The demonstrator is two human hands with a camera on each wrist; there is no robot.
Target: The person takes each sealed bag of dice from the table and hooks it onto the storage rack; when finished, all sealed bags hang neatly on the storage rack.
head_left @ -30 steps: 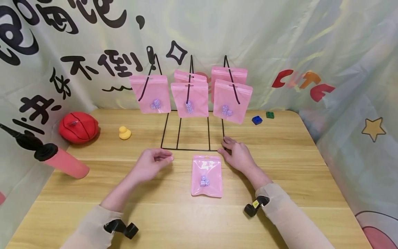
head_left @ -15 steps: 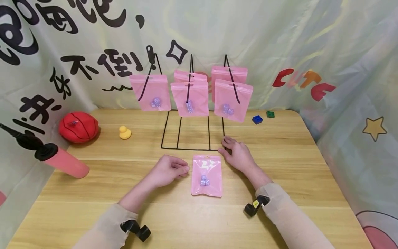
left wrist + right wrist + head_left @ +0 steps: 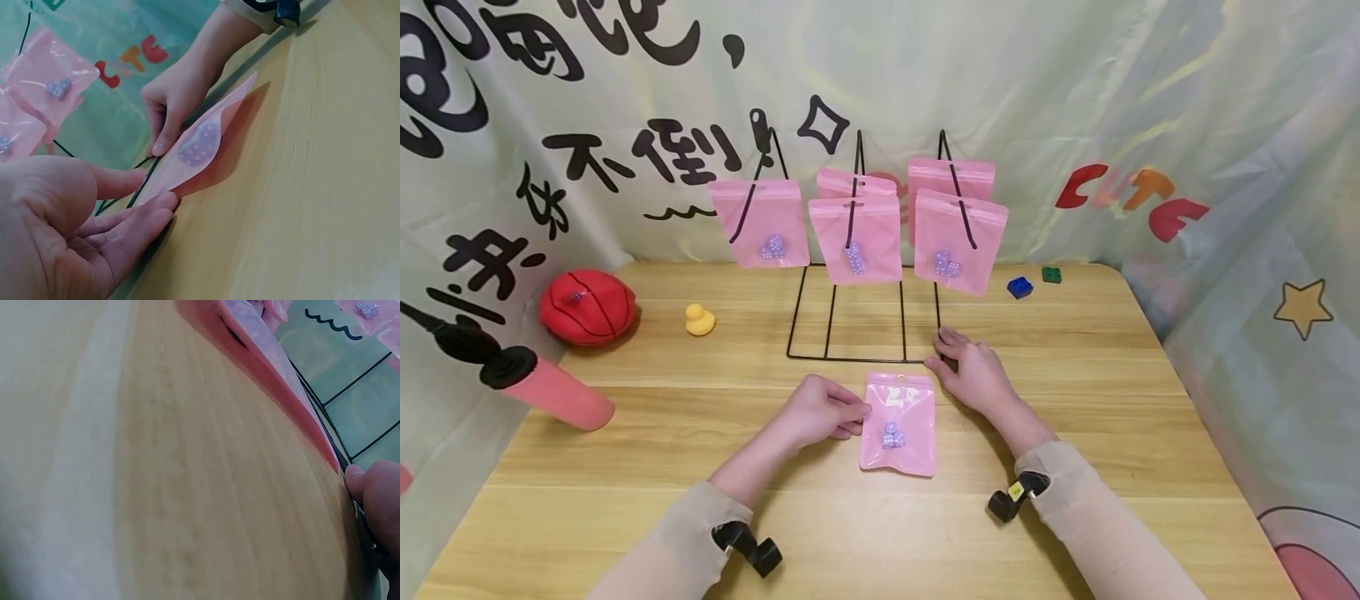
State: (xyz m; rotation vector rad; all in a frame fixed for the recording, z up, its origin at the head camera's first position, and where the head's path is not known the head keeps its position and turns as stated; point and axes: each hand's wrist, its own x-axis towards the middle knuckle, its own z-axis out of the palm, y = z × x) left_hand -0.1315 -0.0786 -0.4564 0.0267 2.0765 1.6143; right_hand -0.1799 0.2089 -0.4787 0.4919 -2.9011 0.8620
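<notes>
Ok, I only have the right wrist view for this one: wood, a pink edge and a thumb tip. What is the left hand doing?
Observer: The left hand is at the left edge of the pink pouch that lies on the table; the left wrist view shows its fingers touching that edge.
Operator: And where is the right hand?
Observer: The right hand rests at the front right corner of the black wire rack, just beyond the pouch's top right corner.
Operator: Anything on the rack?
Observer: Five hanging pouches, also pink; small purple dice show in the front three.
</notes>
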